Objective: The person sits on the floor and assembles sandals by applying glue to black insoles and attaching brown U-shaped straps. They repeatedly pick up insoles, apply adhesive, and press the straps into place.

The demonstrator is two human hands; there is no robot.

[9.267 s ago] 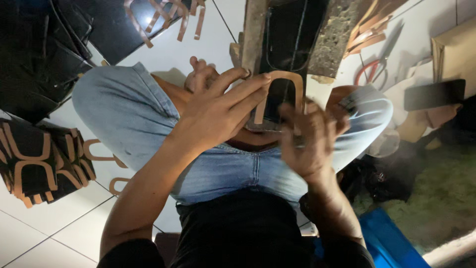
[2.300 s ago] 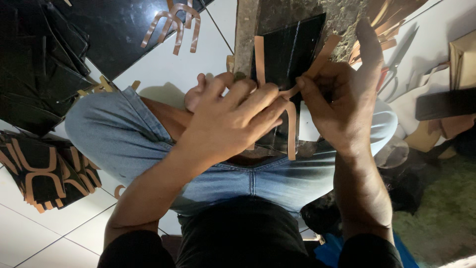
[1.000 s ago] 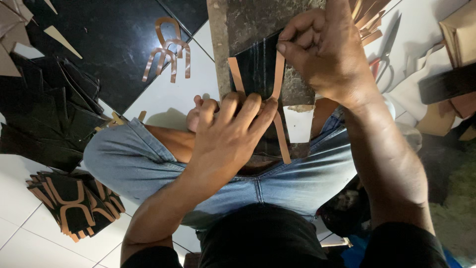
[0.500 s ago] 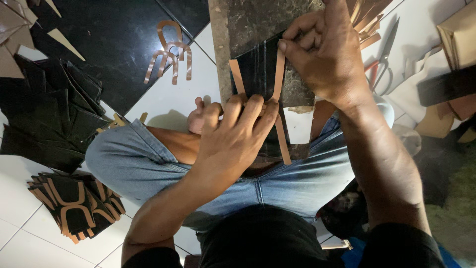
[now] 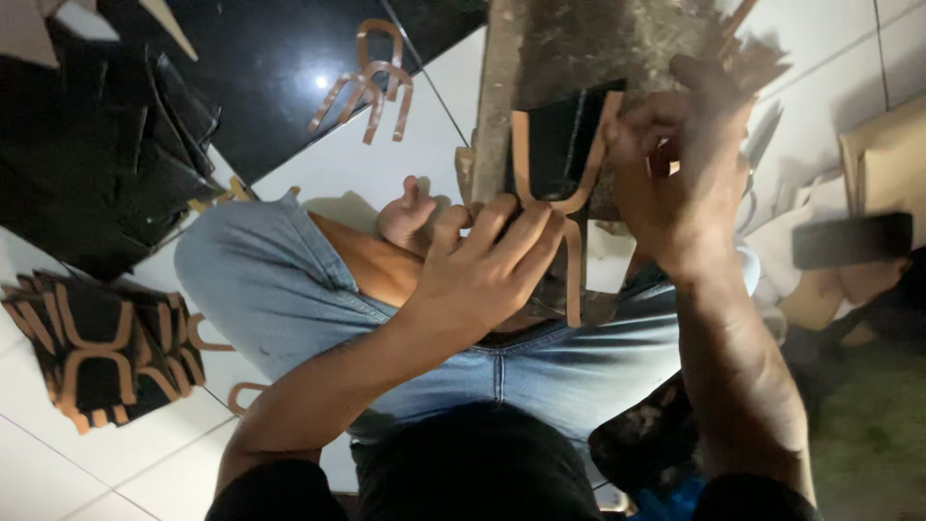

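Note:
I sit cross-legged in jeans on a tiled floor. A black leather piece (image 5: 558,135) lies on a worn stone block (image 5: 588,48) in front of me, with a tan forked strip (image 5: 569,207) laid over it. My left hand (image 5: 487,265) presses flat on the lower part of the strip and the black piece, fingers spread. My right hand (image 5: 680,169) pinches the strip's right arm at the upper edge of the black piece. The strip's tail hangs down toward my lap.
A stack of finished black pieces with tan strips (image 5: 96,347) sits on the left floor. Loose black cut pieces (image 5: 106,164) lie further up, tan forked strips (image 5: 371,82) on the dark tile. Scissors (image 5: 767,140), a dark rectangular object (image 5: 849,239) and cardboard (image 5: 887,164) are at right.
My right hand has lowered slightly along the strip's right arm, and the strip now sits against the black piece. My left hand stays pressed in place.

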